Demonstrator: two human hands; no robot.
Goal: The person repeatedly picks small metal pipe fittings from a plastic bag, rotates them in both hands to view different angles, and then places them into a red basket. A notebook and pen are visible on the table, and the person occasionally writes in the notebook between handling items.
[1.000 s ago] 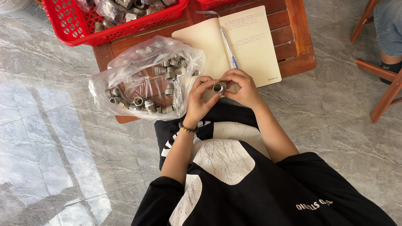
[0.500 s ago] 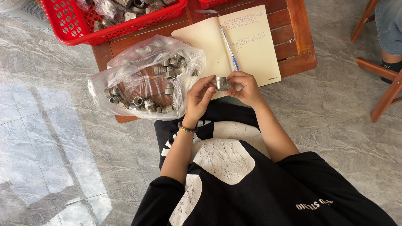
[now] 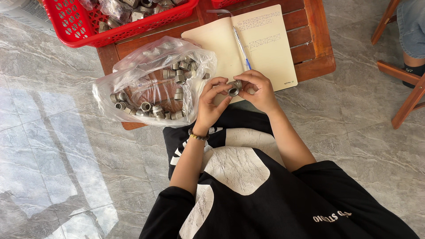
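Both my hands meet over the near edge of a low wooden table (image 3: 310, 44). My left hand (image 3: 211, 102) and my right hand (image 3: 259, 90) together pinch a small grey metal pipe fitting (image 3: 233, 90), its round opening turned towards me. A clear plastic bag (image 3: 150, 84) with several similar metal fittings lies on the table just left of my left hand. An open notebook (image 3: 265, 40) with a blue pen (image 3: 241, 46) in its fold lies right behind my hands.
A red plastic basket (image 3: 93, 31) holding more bagged metal parts stands at the table's far left. Marble floor tiles surround the table. At the right edge are a wooden chair's legs (image 3: 409, 97) and another person's leg (image 3: 411, 26).
The fitting has been turned between my fingers and sits a little lower, its opening now facing me. My hands have shifted only slightly.
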